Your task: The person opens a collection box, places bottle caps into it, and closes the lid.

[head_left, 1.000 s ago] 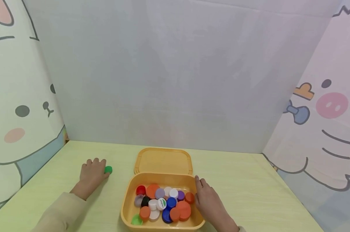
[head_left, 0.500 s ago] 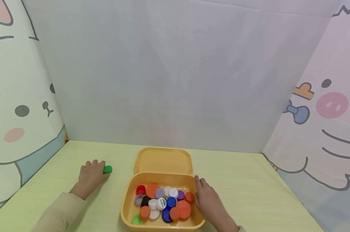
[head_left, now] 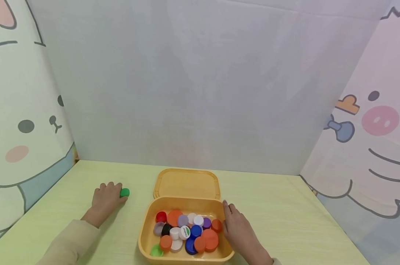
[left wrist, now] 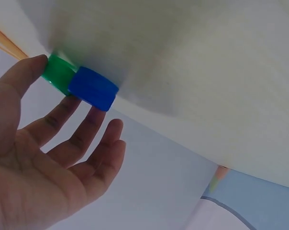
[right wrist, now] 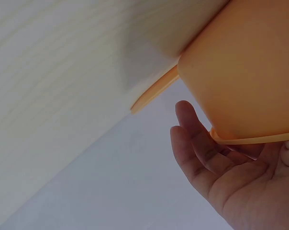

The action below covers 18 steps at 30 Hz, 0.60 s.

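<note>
My left hand [head_left: 106,201] is low over the left of the table, its thumb and fingers curled about two bottle caps. The thumb touches the green cap [left wrist: 58,74] and fingertips meet the blue cap [left wrist: 93,88] beside it. From the head view only the green cap shows; the blue one is hidden behind the hand. At the right side of an orange-yellow plastic box [head_left: 143,230], my right hand [head_left: 237,230] grips the rim, fingers along the outer wall, thumb at the inside. Several bottle caps [head_left: 185,232] in red, orange, white, blue, purple, black and green lie in the box.
A matching orange-yellow lid [head_left: 187,184] lies flat just behind the box. The pale yellow table [head_left: 279,213] ends at a grey cloth backdrop [head_left: 193,92]. Cartoon-printed panels [head_left: 24,147] stand at the left and right sides.
The left hand and the green cap have shifted only very slightly. My right hand stays on the box rim, and the caps inside the box have not moved.
</note>
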### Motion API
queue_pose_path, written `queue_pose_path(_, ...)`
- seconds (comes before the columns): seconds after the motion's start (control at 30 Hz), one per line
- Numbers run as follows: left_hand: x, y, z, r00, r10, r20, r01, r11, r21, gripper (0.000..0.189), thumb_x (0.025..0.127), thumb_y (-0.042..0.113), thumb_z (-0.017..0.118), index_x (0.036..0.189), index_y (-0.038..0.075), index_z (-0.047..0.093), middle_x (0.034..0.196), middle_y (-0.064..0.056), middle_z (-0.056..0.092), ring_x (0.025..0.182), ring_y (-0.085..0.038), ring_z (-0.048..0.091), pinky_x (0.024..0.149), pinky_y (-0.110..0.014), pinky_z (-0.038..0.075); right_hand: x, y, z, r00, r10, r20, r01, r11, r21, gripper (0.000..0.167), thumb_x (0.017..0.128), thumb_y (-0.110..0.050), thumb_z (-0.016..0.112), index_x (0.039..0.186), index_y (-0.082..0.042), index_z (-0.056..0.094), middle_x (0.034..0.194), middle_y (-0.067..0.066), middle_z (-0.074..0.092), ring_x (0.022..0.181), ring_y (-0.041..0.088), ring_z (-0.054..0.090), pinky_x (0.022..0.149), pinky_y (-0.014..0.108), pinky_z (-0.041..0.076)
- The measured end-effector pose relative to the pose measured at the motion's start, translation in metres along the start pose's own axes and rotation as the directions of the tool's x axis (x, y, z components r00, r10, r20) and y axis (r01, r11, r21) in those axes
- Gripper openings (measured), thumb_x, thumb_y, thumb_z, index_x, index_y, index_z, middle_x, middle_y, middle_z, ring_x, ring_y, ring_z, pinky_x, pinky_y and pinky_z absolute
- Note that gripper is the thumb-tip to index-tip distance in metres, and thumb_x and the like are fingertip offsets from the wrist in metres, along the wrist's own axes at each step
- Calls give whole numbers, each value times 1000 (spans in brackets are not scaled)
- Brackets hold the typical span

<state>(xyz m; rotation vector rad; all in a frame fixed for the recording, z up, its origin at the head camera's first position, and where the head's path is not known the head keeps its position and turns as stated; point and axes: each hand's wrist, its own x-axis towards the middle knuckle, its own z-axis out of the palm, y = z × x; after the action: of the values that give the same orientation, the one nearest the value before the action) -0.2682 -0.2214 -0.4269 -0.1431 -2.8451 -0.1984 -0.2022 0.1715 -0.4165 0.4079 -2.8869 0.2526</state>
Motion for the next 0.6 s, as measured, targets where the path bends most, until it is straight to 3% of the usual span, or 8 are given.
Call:
queue_pose_path(0.2,0,3,-2,1000,-4,-20,4,1000,-13,31,75,28,69,82,1,56,69,-11,48,65,-32,48,54,-42,41,0,0,-1,1000,-6,2,6,1000,8,50,86,-13,52,132,3,42,116,18,53,88,27,58,82,43,50)
queue_pose_path(0.4,2,8,-6,996,23,-82,-23,1000,-1,30,75,28,69,81,2,55,67,-10,47,62,-30,47,51,-41,40,0,0,-2,1000,-8,3,8,1000,7,51,85,-13,53,132,3,42,113,17,53,84,24,57,80,42,51)
queue_pose_path(0.6,1,23,-17,992,48,-117,-47,999,6,32,74,30,72,85,3,58,69,-9,49,64,-30,48,53,-41,41,0,1,-1,1000,-7,3,7,1000,10,50,85,-13,53,132,3,42,113,17,53,86,25,58,81,42,51)
